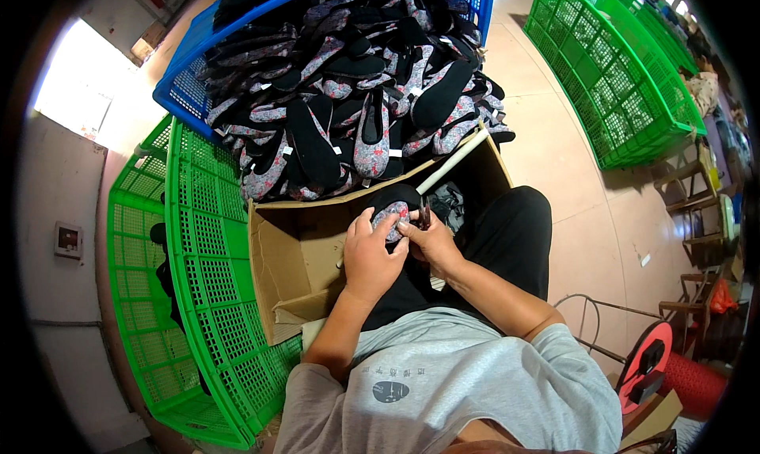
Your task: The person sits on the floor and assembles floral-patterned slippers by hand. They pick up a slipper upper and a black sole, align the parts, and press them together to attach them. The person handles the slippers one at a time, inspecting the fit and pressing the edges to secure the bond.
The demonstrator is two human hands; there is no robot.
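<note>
A grey slipper with a pink floral pattern point(389, 213) is held over my lap. My left hand point(370, 252) is closed on its near side, fingers bent over the patterned upper. At the slipper's right edge, my right hand point(435, 244) touches it with the thumb. A small dark tool, like thread snips point(425, 215), sticks up from that hand's fingers; its exact kind is hard to make out. Just beyond my hands lies a big heap of matching slippers point(372, 137) with black soles, some with small white tags.
A cardboard box point(279, 256) with a pale tube point(455, 163) stands before my knees. The heap fills a blue crate point(182, 86). Green crates stand at left point(186, 296) and far right point(609, 74). A red spool point(645, 367) is at lower right, near wooden stools point(689, 177).
</note>
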